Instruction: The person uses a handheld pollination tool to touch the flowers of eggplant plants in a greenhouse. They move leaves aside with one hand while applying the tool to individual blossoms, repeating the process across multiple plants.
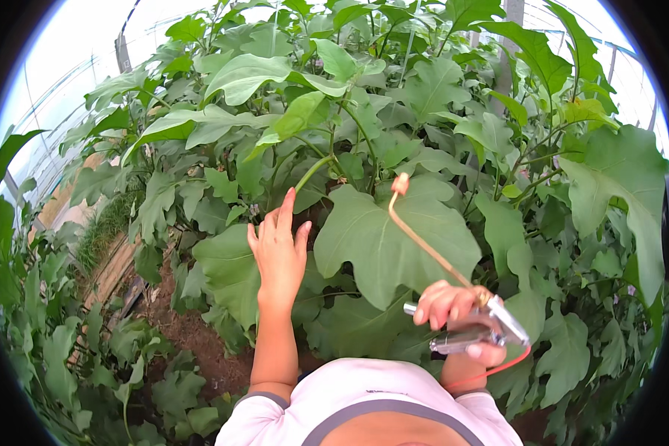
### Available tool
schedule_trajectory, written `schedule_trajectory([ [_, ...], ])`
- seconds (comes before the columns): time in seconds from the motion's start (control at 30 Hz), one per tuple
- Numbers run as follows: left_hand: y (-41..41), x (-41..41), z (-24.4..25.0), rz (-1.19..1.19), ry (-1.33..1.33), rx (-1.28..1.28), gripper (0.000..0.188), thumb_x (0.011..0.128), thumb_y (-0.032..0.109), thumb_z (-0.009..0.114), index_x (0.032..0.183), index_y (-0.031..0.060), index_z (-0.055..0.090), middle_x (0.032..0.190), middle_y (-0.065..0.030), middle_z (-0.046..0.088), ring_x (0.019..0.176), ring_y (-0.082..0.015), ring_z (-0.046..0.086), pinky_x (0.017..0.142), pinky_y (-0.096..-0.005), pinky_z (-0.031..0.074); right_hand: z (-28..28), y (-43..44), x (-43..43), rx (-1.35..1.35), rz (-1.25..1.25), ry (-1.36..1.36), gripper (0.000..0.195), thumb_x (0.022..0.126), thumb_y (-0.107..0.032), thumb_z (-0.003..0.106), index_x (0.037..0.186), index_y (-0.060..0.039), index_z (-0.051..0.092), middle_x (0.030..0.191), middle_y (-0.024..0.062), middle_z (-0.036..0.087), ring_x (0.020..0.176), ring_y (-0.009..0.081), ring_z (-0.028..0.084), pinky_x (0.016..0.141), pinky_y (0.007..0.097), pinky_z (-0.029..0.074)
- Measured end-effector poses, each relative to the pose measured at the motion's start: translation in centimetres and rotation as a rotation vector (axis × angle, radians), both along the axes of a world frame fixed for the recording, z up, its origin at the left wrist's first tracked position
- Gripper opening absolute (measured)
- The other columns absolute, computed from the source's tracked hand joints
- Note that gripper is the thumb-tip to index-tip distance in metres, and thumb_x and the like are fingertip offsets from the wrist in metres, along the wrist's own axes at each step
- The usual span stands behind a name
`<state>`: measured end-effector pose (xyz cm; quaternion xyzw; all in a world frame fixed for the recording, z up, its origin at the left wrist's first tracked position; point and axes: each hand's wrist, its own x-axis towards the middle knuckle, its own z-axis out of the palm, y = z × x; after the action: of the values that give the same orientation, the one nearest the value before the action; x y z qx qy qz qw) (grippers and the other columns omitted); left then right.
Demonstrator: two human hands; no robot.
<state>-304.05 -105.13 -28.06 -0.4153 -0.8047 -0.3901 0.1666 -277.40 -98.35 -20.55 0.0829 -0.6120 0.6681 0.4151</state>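
Note:
My left hand (279, 245) reaches up among broad green leaves, its index fingertip at the stalk (314, 171) of a large lobed leaf (226, 270). Whether the fingertip touches the stalk is hard to tell. The fingers are slightly apart and grip nothing. In my right hand (451, 306) is a metal spray gun (504, 320) with a lever. A thin brass-coloured tube (426, 245) runs from it up and to the left, ending in a nozzle (401, 184) over another large leaf (362, 240). A red hose (496, 369) hangs from the gun by my right forearm.
Dense leafy plants, apparently eggplants, with a few pale purple flowers (556, 161), stand all around. Posts (510, 61) and a greenhouse frame rise behind. At the left lie bare soil (192, 340), wooden boards (111, 267) and a strip of grass (106, 228).

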Motion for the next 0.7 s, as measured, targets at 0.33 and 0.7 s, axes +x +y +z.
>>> schedule_trajectory([
  [0.33,-2.0,-8.5,-1.8,-0.284,0.028,0.022,0.063,0.089,-0.004,0.053,0.146,0.0223,0.043,0.093,-0.0052,0.058,0.092,-0.0232,0.060,0.105,-0.0601,0.032,-0.6,2.3,-17.4,-0.117,-0.092,0.081,0.045,0.069,-0.023,0.056,0.106,0.0007,0.053,0.096,0.0111,0.053,0.091,0.0283,0.054,0.087,0.0476,0.044],
  [0.7,-1.8,-9.1,-3.1,-0.385,-0.107,0.061,0.056,0.093,0.005,0.054,0.146,0.0225,0.044,0.096,-0.0045,0.061,0.093,-0.0231,0.061,0.106,-0.0630,0.029,-4.6,0.8,-13.9,-0.179,-0.287,0.094,0.051,0.062,-0.027,0.059,0.105,-0.0005,0.052,0.092,0.0084,0.054,0.080,0.0271,0.054,0.078,0.0476,0.044],
])
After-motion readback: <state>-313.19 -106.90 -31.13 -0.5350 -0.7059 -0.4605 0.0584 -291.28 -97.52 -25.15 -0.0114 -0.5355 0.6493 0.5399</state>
